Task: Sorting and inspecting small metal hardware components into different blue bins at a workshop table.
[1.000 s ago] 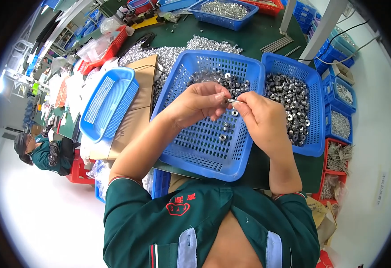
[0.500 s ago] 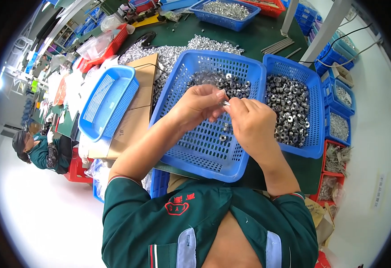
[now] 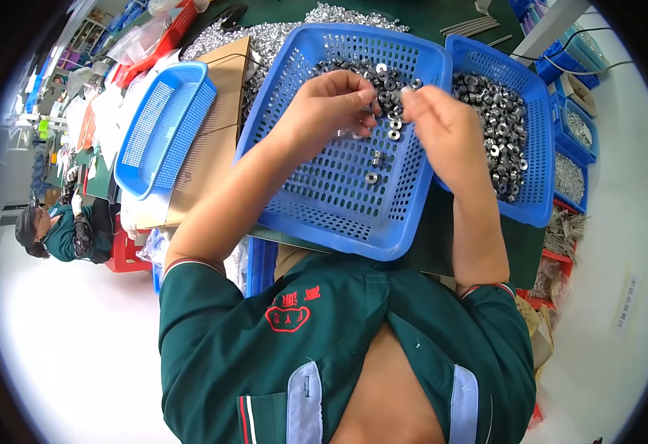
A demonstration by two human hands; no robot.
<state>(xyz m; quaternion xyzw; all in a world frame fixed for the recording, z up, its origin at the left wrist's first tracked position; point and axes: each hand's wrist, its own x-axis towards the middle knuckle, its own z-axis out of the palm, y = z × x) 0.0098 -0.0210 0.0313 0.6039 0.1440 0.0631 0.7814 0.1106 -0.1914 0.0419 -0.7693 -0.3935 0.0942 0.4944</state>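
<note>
My left hand (image 3: 331,103) and my right hand (image 3: 442,129) meet over the far end of a blue perforated basket (image 3: 324,222). The fingertips of both pinch a small silvery metal part (image 3: 404,92) between them. Under the hands lie several loose metal nuts (image 3: 383,74) at the basket's far end, and a few more nuts (image 3: 374,159) are scattered on its floor. My forearms reach in from below, in green short sleeves.
A second blue basket (image 3: 539,211) heaped with metal nuts stands to the right. An empty blue basket (image 3: 157,129) rests on a cardboard box (image 3: 205,166) to the left. A silvery pile of parts (image 3: 272,37) covers the green table behind. A seated person (image 3: 50,229) works at far left.
Both hands have shifted toward the far end of the basket while staying joined at the fingertips. The view has tilted closer to the baskets.
</note>
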